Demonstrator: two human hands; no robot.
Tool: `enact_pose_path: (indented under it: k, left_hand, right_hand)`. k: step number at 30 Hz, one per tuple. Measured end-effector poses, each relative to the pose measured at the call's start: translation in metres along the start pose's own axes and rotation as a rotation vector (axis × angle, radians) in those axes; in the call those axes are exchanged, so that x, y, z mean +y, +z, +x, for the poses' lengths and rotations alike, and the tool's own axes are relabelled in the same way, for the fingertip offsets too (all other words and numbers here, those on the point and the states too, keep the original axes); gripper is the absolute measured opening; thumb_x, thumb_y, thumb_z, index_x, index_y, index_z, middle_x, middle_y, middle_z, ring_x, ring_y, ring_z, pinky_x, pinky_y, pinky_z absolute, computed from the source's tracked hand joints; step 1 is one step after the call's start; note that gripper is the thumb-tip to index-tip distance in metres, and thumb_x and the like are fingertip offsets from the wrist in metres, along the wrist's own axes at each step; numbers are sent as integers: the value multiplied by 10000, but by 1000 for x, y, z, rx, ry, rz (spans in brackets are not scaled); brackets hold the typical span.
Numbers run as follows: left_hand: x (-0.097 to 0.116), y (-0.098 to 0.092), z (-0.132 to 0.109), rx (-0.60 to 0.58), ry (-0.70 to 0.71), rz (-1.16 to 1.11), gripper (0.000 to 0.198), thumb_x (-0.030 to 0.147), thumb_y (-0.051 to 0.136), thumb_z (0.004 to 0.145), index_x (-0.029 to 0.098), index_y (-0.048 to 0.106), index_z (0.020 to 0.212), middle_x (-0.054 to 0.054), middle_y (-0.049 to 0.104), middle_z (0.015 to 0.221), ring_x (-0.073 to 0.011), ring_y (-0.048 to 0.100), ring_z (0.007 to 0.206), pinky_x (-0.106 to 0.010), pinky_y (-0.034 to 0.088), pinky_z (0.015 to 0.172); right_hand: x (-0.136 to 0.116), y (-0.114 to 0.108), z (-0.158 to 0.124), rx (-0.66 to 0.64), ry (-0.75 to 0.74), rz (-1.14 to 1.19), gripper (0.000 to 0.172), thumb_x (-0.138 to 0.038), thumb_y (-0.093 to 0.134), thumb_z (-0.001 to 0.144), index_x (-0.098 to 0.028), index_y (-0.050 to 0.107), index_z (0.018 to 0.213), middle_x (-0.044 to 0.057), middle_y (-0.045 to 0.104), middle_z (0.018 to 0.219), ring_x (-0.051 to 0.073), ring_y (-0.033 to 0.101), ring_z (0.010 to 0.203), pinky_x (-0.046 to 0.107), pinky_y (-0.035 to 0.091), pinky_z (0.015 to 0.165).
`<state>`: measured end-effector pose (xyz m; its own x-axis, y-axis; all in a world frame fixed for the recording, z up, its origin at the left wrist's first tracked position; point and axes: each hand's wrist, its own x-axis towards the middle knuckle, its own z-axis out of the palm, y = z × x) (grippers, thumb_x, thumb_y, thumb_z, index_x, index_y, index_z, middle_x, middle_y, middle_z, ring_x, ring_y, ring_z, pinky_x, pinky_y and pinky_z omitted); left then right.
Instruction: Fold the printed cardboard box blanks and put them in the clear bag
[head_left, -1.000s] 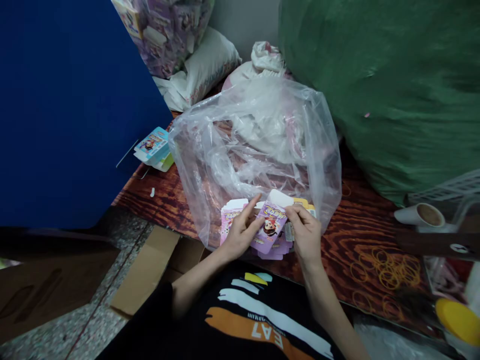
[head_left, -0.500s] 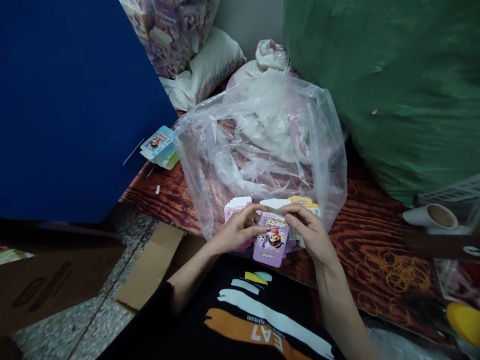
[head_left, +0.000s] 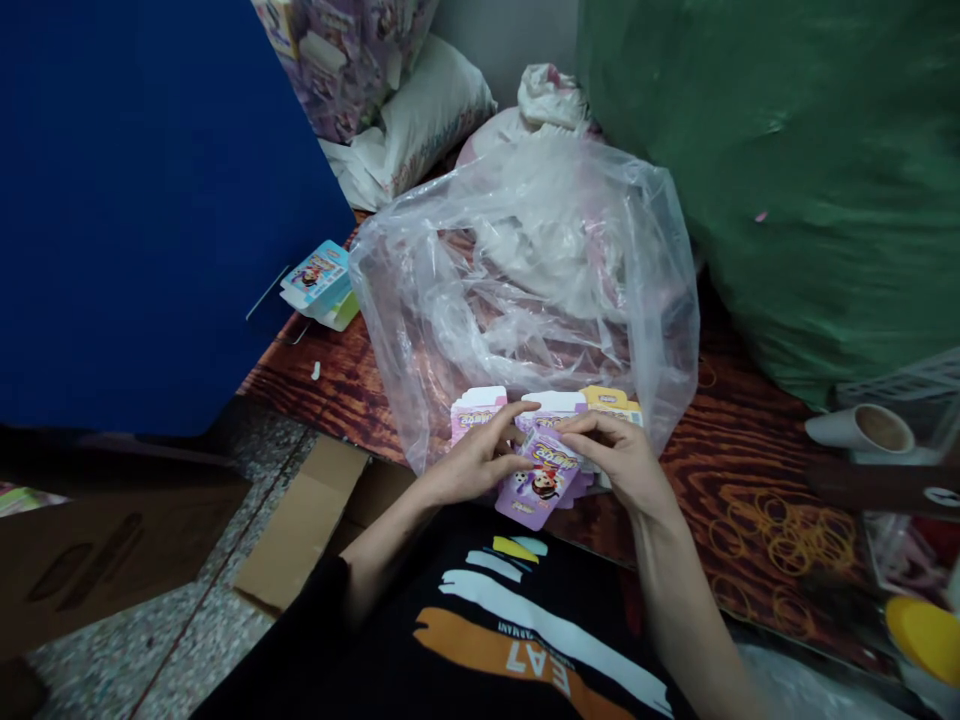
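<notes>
Left hand (head_left: 474,460) and right hand (head_left: 619,460) are both on one lilac printed cardboard box blank (head_left: 540,485), held tilted just in front of the chest. The right hand is curled over its top edge in a narrow pinch, and the left is pressing on its side with the fingers a bit spread. There's a cartoon character printed on it, and more lilac card is bunched up right under it.

Just past the fingertips, three more flat cartons sit in a row: a pink one (head_left: 476,415), a white-and-lilac one (head_left: 551,402), and a yellow-topped one (head_left: 609,403). They're up against a big clear plastic bag (head_left: 525,280), which takes up the area ahead of the hands on a dark wood-grain surface (head_left: 337,405).

Off to the left of the hands there's a small teal printed box stack (head_left: 319,280) next to a tall dark blue board (head_left: 150,200). To the right are loose orange rubber bands (head_left: 787,540) and a white paper roll (head_left: 862,430), with a huge green sack (head_left: 757,180) beyond them. Below the left hand, a brown cardboard flap (head_left: 304,525) sits over a speckled stone floor (head_left: 172,620). A black printed T-shirt (head_left: 487,620) shows below both hands.
</notes>
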<state>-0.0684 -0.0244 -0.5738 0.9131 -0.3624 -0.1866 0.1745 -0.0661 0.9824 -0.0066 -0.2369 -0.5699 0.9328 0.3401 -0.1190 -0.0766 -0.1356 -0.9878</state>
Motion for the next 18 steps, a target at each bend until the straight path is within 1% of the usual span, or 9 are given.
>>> enact_pose_path:
  k: [2, 3, 6, 8, 11, 13, 14, 16, 18]
  left_hand:
    - [-2, 1, 1, 4, -13, -12, 704, 329, 683, 884, 247, 371, 1510, 15, 521, 854, -130, 475, 701, -252, 377, 626]
    - [-3, 2, 2, 11, -21, -18, 713, 337, 691, 878, 253, 375, 1512, 18, 514, 852, -126, 465, 685, -248, 368, 612]
    - [-5, 4, 3, 36, -36, -32, 737, 344, 695, 873, 273, 369, 1531, 14, 521, 878, -119, 460, 661, -246, 363, 598]
    - [-6, 6, 3, 27, -30, -7, 676, 326, 676, 886, 273, 418, 1508, 3, 554, 903, -121, 470, 666, -251, 375, 617]
    - [-7, 7, 1, -21, -3, 71, 452, 284, 629, 912, 241, 582, 1360, -27, 626, 970, -137, 515, 722, -267, 412, 681]
    - [-5, 4, 3, -42, 20, 114, 356, 260, 617, 914, 225, 642, 1267, -46, 660, 1026, -162, 569, 805, -285, 448, 749]
    - [-2, -1, 6, -40, 30, 127, 344, 259, 617, 915, 222, 648, 1256, -54, 671, 1052, -176, 592, 849, -294, 463, 781]
    - [7, -15, 18, 1, 44, 147, 379, 288, 618, 926, 222, 626, 1300, -76, 684, 1112, -200, 626, 917, -312, 491, 820]
    - [18, -33, 36, 124, 77, 163, 477, 316, 598, 946, 232, 542, 1412, -117, 657, 1266, -234, 645, 1027, -339, 516, 859]
  right_hand:
    - [-3, -4, -4, -76, -13, -45, 241, -457, 814, 737, -222, 783, 696, 62, 778, 792, 215, 703, 751, 332, 573, 703]
    - [-3, -6, -7, -88, -19, -57, 241, -468, 796, 765, -229, 801, 735, 71, 792, 842, 232, 722, 801, 355, 585, 750]
    - [2, -7, -16, -62, -42, -58, 222, -470, 766, 816, -267, 832, 874, 78, 806, 995, 260, 740, 953, 420, 583, 903]
    - [8, -7, -22, -44, -47, -48, 199, -454, 777, 810, -283, 832, 897, 73, 805, 1021, 263, 736, 996, 435, 572, 948]
    - [15, -9, -23, -83, -43, -38, 160, -425, 787, 798, -279, 826, 850, 65, 803, 991, 260, 733, 999, 411, 572, 933]
    - [17, -13, -20, -130, -44, -49, 171, -426, 755, 824, -270, 821, 845, 62, 798, 983, 251, 732, 961, 390, 577, 894]
    - [17, -15, -17, -131, -43, -69, 200, -436, 718, 852, -265, 819, 875, 63, 794, 989, 241, 731, 903, 380, 583, 847]
    - [18, -17, -10, -76, -52, -183, 266, -442, 644, 898, -258, 802, 1009, 68, 782, 1046, 225, 713, 803, 375, 582, 759]
    - [22, -15, -3, -30, -85, -422, 341, -391, 643, 890, -257, 742, 1188, 82, 745, 1192, 253, 714, 869, 398, 573, 770]
